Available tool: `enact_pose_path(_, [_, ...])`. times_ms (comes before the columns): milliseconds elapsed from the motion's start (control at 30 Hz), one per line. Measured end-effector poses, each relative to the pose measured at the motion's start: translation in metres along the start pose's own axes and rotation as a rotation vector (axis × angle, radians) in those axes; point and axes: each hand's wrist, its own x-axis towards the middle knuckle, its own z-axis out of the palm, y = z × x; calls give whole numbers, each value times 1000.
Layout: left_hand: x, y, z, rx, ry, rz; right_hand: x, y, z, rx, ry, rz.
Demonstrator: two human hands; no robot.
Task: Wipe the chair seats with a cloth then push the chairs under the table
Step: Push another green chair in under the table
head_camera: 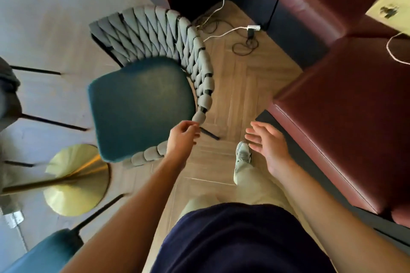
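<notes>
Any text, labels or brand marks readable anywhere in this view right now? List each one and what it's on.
No text can be read in this view.
Cardboard box, upper right: a dark printed mark, too blurred to read.
White charger on the floor: no legible marking.
Teal chair, gold table base, maroon bench: no labels visible.

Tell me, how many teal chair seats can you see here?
2. One teal seat is in the middle, just ahead of the left hand, with a woven grey backrest. A second seat shows partly at the bottom left corner. More may lie out of view.
</notes>
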Motion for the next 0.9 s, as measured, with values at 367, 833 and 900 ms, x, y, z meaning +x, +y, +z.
enact_pose_path(367, [123, 132, 54, -68, 118, -49, 152, -172, 56, -269, -216, 29])
enact_pose_path(833, [223, 162, 24, -399, 417, -324, 299, -256, 207, -862, -467, 71])
enact_pose_path(900, [222, 159, 21, -484, 518, -380, 311, -260, 231, -920, -502, 70])
